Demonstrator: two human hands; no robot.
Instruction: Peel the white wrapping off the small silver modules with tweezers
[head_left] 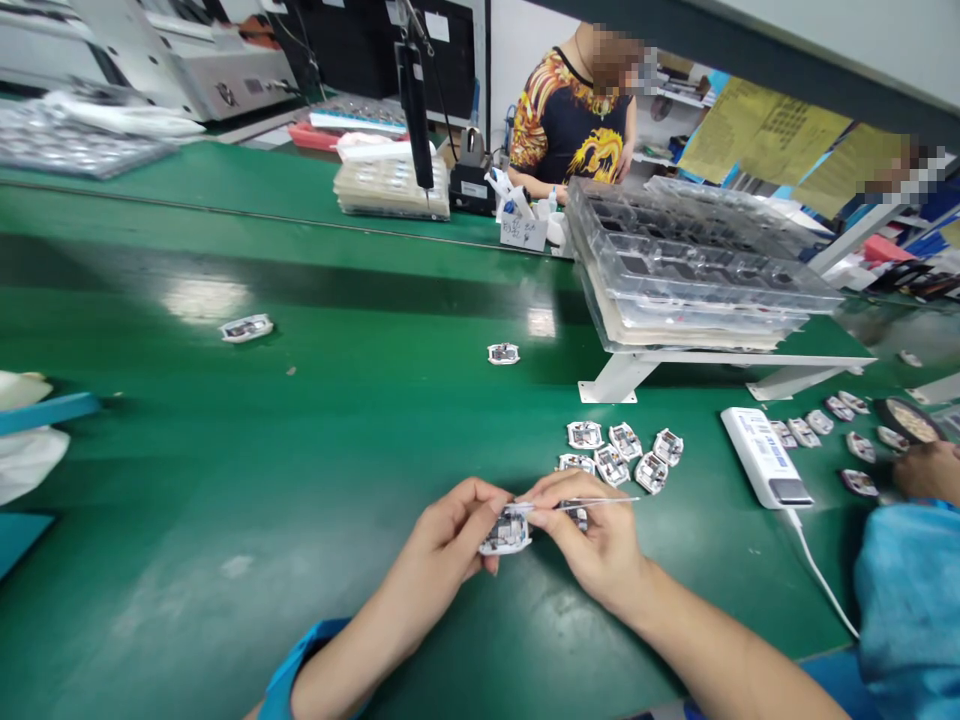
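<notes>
My left hand (457,530) is closed on a small white electronic device housing (506,535), its circuit parts facing up. Pinched in my right hand (592,535) is a thin, pale stick-like tool (611,499); its kind is not clear. The fingertips of both hands meet at the upper edge of the housing, where the tool's near end is partly hidden. Just beyond my right hand lie several similar open housings (612,465) on the green table (262,480). One more is partly covered by my right fingers.
Single housings lie farther off, one at left (246,328) and one at centre (503,353). A raised stand (630,375) carries stacked clear trays (697,270). At right are a white corded device (765,455) and a co-worker's blue sleeve (907,600). Another person (574,120) is behind the table.
</notes>
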